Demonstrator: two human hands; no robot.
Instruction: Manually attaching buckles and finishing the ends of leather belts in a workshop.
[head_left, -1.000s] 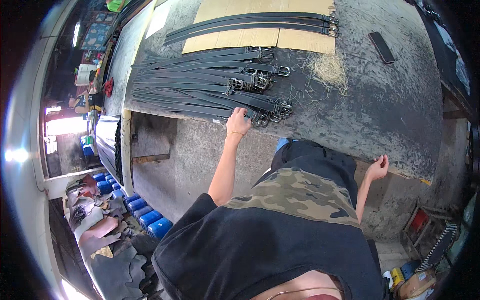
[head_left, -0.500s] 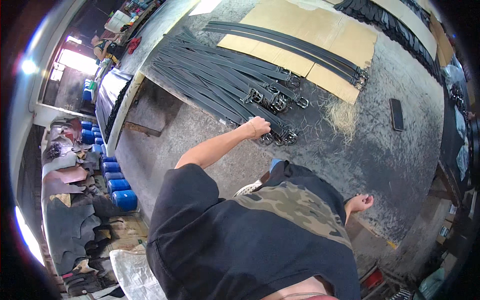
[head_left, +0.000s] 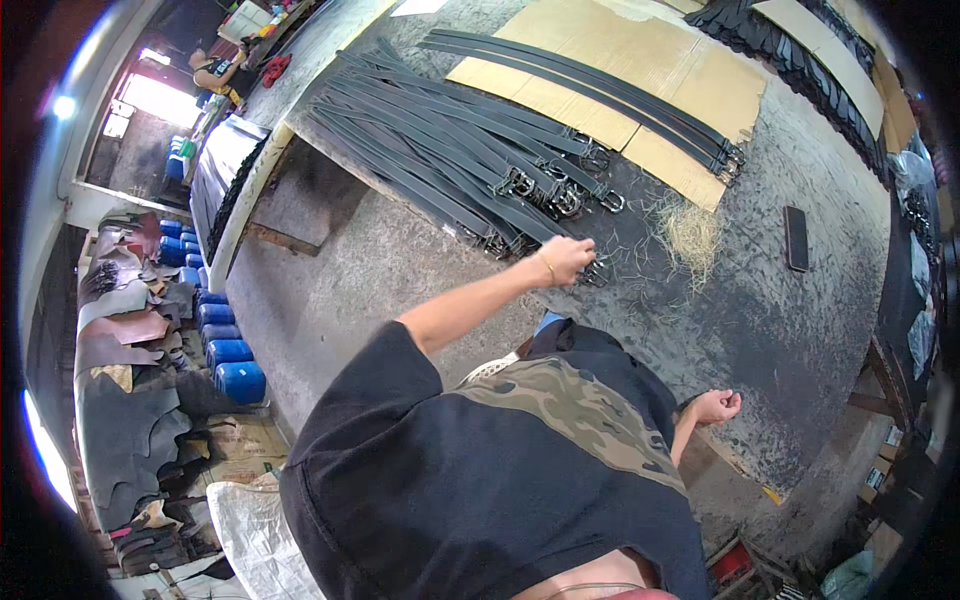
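A fanned-out heap of black belts (head_left: 430, 130) lies on the dark worktable, most of the metal buckles bunched at its right end. My left hand (head_left: 567, 260) reaches over the near edge of the heap. Its fingers are closed on a black belt close to the buckle end, and a buckle (head_left: 595, 271) shows just beyond the fingertips. By the table's near edge, my right hand (head_left: 716, 406) is held with curled fingers. Whether anything is inside it cannot be made out.
Several belts (head_left: 590, 92) lie side by side on a cardboard sheet (head_left: 690, 85). A pile of pale threads (head_left: 692, 240) and a dark phone (head_left: 795, 239) rest on the table (head_left: 800, 340). Blue drums (head_left: 240, 383) and leather pieces (head_left: 130, 440) stand left. Far off is another person (head_left: 215, 75).
My left hand has moved right along the near edge of the heap, toward the buckle end of a belt. My right hand stays by the table edge, its fingers curled.
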